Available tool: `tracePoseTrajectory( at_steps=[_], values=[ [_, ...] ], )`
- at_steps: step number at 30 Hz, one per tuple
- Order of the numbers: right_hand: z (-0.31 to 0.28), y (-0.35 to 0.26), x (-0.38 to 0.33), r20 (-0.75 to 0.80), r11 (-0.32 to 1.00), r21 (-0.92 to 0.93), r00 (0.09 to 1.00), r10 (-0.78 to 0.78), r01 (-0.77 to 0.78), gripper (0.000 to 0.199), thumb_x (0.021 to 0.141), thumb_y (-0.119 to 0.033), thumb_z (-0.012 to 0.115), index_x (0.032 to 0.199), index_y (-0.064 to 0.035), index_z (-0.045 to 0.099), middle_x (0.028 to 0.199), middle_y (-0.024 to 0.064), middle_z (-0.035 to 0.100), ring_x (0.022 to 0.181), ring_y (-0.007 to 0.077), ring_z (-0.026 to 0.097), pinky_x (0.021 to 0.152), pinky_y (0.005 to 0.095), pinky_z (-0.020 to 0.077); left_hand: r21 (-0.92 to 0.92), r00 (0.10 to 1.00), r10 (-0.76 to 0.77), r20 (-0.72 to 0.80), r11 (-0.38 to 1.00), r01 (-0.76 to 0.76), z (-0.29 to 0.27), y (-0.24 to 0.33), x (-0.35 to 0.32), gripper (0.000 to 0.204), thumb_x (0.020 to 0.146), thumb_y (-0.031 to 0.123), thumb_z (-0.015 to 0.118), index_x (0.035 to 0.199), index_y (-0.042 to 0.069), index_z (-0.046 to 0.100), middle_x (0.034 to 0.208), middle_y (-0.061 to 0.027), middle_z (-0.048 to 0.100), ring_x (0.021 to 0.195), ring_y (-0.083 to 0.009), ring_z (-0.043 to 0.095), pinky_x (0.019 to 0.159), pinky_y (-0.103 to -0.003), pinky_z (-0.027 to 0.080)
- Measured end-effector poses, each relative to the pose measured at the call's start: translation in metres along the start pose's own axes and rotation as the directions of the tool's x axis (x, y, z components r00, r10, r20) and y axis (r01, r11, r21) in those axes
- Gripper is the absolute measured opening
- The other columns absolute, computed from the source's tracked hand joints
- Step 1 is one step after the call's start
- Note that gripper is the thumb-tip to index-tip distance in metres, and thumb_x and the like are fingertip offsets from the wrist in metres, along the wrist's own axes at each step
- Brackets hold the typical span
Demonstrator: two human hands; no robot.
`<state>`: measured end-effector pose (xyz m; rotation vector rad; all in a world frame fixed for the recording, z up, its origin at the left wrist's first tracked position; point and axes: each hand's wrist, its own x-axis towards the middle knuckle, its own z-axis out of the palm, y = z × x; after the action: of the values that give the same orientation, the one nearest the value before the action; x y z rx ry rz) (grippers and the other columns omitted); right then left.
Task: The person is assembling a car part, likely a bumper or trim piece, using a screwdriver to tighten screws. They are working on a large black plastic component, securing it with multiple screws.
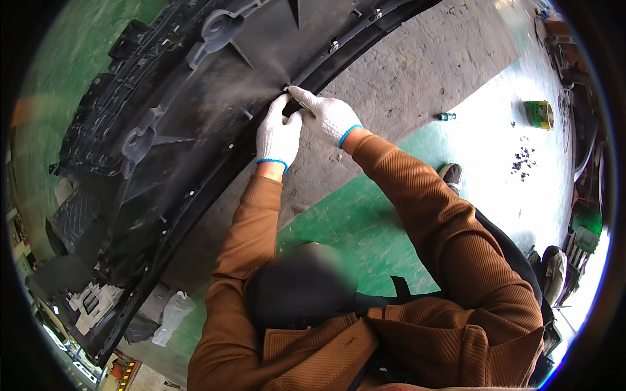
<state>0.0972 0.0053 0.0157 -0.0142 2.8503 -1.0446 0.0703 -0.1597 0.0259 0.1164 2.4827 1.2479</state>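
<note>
A large black plastic car bumper (241, 72) lies with its ribbed, bracketed inner side facing up. Both my hands, in white knit gloves with blue cuffs, meet at its near edge. The fingers of my left hand (278, 135) are closed, thumb and forefinger pinching at a small dark clip (285, 88) on the rim. From the right, my right hand (326, 118) reaches over with its forefinger and thumb on the same clip. The gloves partly hide it. Similar small clips (334, 47) sit farther along the edge.
A worn grey mat (417, 72) lies under the bumper on a green floor (365, 241). At the right are a green-and-yellow can (538, 115), scattered small black fasteners (523, 159) and a small dark green bottle-like object (447, 116). A crumpled clear plastic bag (173, 317) rests at lower left.
</note>
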Motion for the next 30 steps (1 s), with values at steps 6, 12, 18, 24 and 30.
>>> tracePoseTrajectory(
  at_steps=[6, 12, 18, 24, 30],
  values=[
    [0.004, -0.002, 0.005, 0.005, 1.000, 0.025, 1.000, -0.013, 0.013, 0.050, 0.099, -0.022, 0.060, 0.149, -0.0178, 0.054, 0.102, 0.0249, 0.074, 0.096, 0.0450, 0.072, 0.085, 0.0526, 0.0574, -0.511, 0.979, 0.046, -0.198, 0.848, -0.143, 0.019, -0.008, -0.017, 0.027, 0.101, 0.022, 0.071, 0.120, 0.003, 0.068, 0.073, -0.0018, 0.061, 0.062, -0.0103, 0.055, 0.061, -0.029, 0.048],
    [-0.001, 0.001, 0.002, -0.005, 0.997, 0.072, 1.000, -0.028, 0.029, 0.047, 0.100, -0.020, 0.060, 0.146, -0.0163, 0.054, 0.111, 0.0241, 0.074, 0.103, 0.0445, 0.072, 0.091, 0.0498, 0.0570, -0.863, 0.802, -0.323, 0.502, -0.131, 0.487, 0.052, -0.035, -0.018, 0.041, 0.099, 0.054, 0.070, 0.089, 0.014, 0.066, 0.072, 0.0029, 0.059, 0.060, -0.0085, 0.052, 0.054, -0.024, 0.041],
    [-0.001, -0.011, 0.000, 0.046, 0.979, 0.183, 0.996, 0.082, -0.089, 0.048, 0.099, -0.023, 0.058, 0.146, -0.0163, 0.055, 0.107, 0.0249, 0.074, 0.101, 0.0429, 0.073, 0.092, 0.0478, 0.0572, -0.878, 0.911, -0.173, 0.374, -0.384, 0.287, 0.080, -0.046, 0.006, 0.020, 0.108, 0.026, 0.059, 0.092, 0.014, 0.062, 0.082, 0.0011, 0.058, 0.074, -0.0132, 0.050, 0.073, -0.030, 0.045],
    [0.001, -0.007, -0.003, 0.008, 0.985, 0.163, 0.999, 0.054, -0.054, 0.050, 0.098, -0.021, 0.059, 0.148, -0.0174, 0.053, 0.110, 0.0233, 0.074, 0.101, 0.0417, 0.073, 0.090, 0.0468, 0.0580, -0.869, 0.931, -0.089, 0.354, -0.399, 0.293, 0.080, -0.053, 0.007, 0.021, 0.109, 0.023, 0.057, 0.093, 0.011, 0.059, 0.081, 0.0002, 0.054, 0.072, -0.0141, 0.050, 0.070, -0.030, 0.045],
    [-0.009, -0.026, -0.001, 0.040, 0.978, 0.179, 0.995, 0.097, -0.102, 0.050, 0.099, -0.021, 0.061, 0.147, -0.0131, 0.052, 0.099, 0.0241, 0.075, 0.099, 0.0443, 0.072, 0.088, 0.0493, 0.0577, -0.886, 0.928, -0.125, 0.351, -0.364, 0.286, 0.070, -0.046, 0.003, 0.024, 0.109, 0.032, 0.061, 0.096, 0.013, 0.065, 0.083, 0.0012, 0.059, 0.078, -0.0128, 0.055, 0.078, -0.031, 0.048]
  ],
)
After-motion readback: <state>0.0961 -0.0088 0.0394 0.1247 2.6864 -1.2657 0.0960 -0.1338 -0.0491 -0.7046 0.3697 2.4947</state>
